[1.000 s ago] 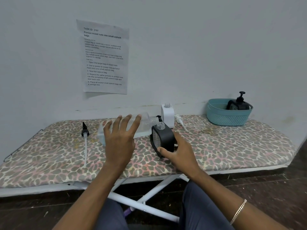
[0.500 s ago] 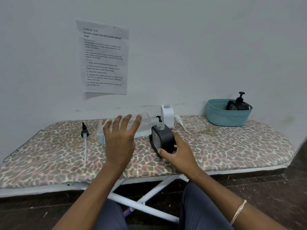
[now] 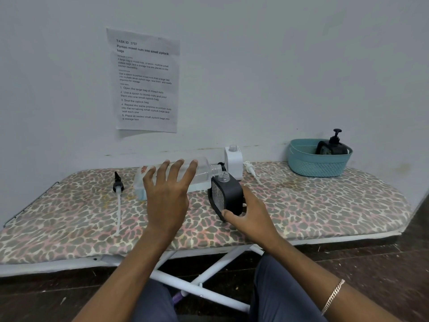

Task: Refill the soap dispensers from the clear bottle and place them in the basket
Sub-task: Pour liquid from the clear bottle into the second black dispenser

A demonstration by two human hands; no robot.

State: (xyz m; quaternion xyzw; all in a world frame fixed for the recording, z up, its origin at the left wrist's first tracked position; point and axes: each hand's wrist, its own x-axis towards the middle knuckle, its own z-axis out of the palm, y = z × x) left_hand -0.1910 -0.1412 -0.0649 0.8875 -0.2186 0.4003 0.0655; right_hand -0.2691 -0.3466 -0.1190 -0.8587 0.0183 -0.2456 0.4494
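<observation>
The clear bottle (image 3: 204, 171) lies nearly level above the ironing board, its open mouth right by the neck of a black soap dispenser (image 3: 226, 194). My left hand (image 3: 168, 194) holds the bottle from the near side, fingers spread over its top; the thumb is hidden. My right hand (image 3: 251, 213) grips the black dispenser at its lower right. It has no pump on and leans left towards the bottle. A white dispenser (image 3: 234, 161) with an open neck stands behind. The teal basket (image 3: 308, 166) at the far right holds another black dispenser (image 3: 332, 145) with its pump on.
A black pump (image 3: 118, 185) with a long white tube lies on the leopard-print board cover (image 3: 325, 205) to the left. A white pump (image 3: 250, 168) lies beside the white dispenser. A printed sheet (image 3: 146, 82) hangs on the wall. The board's front edge is just before my knees.
</observation>
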